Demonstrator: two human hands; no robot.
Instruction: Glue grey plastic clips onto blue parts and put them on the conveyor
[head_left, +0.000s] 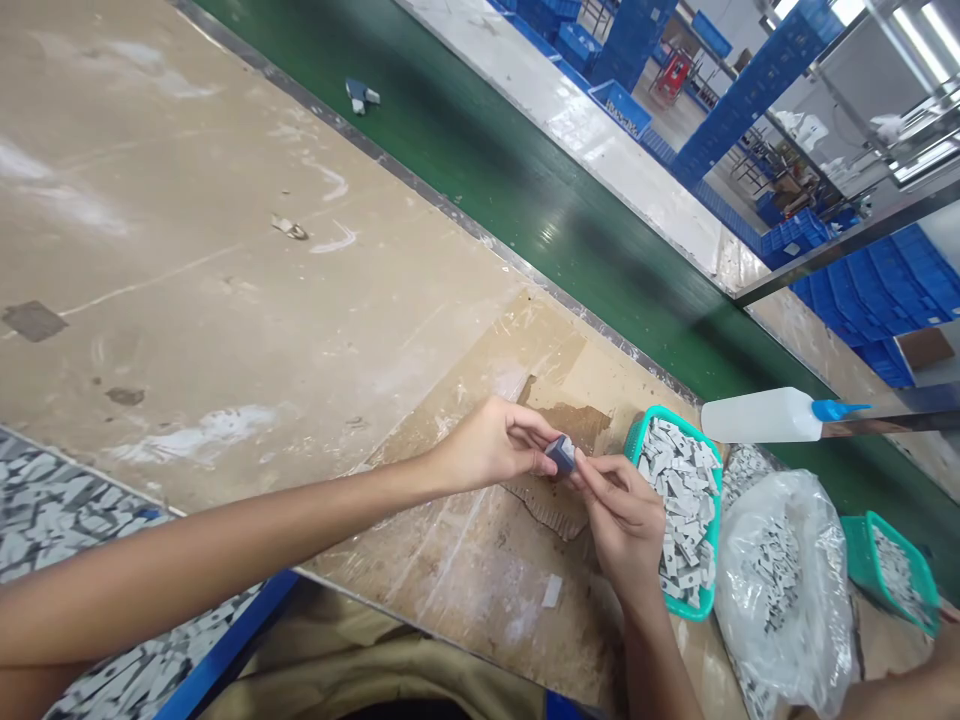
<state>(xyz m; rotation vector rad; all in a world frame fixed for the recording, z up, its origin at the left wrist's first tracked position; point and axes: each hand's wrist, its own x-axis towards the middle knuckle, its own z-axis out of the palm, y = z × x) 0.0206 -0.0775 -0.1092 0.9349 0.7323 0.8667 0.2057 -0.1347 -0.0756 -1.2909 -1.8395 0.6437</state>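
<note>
In the head view, my left hand (491,448) pinches a small dark blue plastic part (559,455) between thumb and fingertips. My right hand (624,505) is closed at its other side, its fingertips on a light grey plastic piece (569,446) that meets the dark blue part. How far the two fit together is hidden by the fingers. Under the hands lies a torn piece of cardboard (559,515) on the bench. Just right of my right hand stands a green basket (718,540) full of light grey pieces.
A white bottle with a blue nozzle (761,415) lies beyond the basket. To the right are a clear plastic bag (810,600) of small parts, another green basket (862,545) and another person's arm (911,690). A green conveyor belt (450,170) carries one assembled part (361,95).
</note>
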